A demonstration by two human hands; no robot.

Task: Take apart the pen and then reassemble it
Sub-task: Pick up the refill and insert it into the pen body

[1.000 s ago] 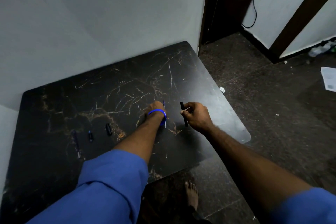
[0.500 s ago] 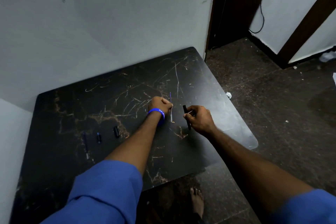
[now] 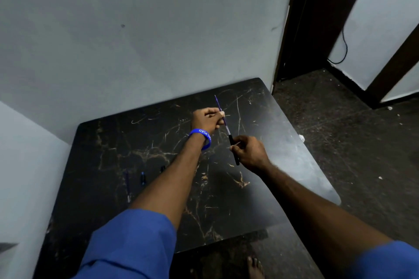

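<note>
We are wearing blue sleeves (image 3: pixel 129 242) pushed up both forearms, and a blue lettered wristband (image 3: pixel 202 138) encircling our left wrist.

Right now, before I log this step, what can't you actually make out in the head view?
- Whether the refill tip has entered the barrel: the junction is too small.
- The barrel's middle: covered by the right hand.
- How the left hand pinches the refill: its fingers are curled away from the camera.
- The small parts on the table: too dark and small to identify; one sits partly behind the left forearm.
</note>
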